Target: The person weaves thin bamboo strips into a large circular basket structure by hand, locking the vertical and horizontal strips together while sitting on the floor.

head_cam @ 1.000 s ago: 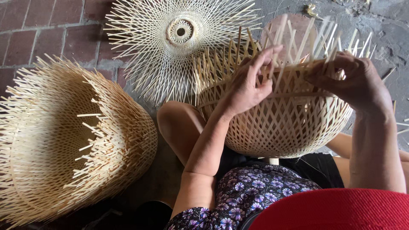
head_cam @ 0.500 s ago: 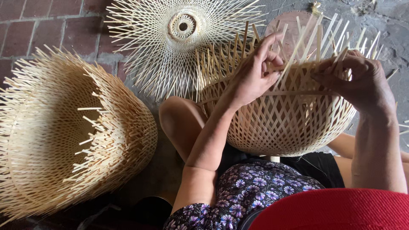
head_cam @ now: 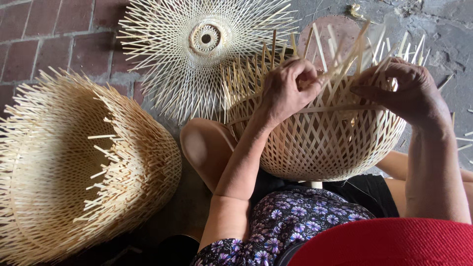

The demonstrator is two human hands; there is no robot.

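Left hand [head_cam: 286, 91] now lower on half-woven basket [head_cam: 320, 143] — fingers curled around strips, right hand [head_cam: 404, 88] too.

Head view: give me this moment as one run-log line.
left hand: grip pinching strips at rim | right hand: grip on rim strips | bamboo basket: on lap, half woven | finished basket: lying beside

The half-woven pale bamboo strip basket [head_cam: 320, 138] sat in the person's lap, rounded bottom toward the camera and open rim tipped away toward the grey floor. The body was a tight diagonal lattice, kind of a diamond pattern, with one flat horizontal strip banding it near the top. Above that band the loose strip ends stuck up and fanned out unevenly, not tucked in. Colour was a light straw tan all over, and the bowl shape looked even.
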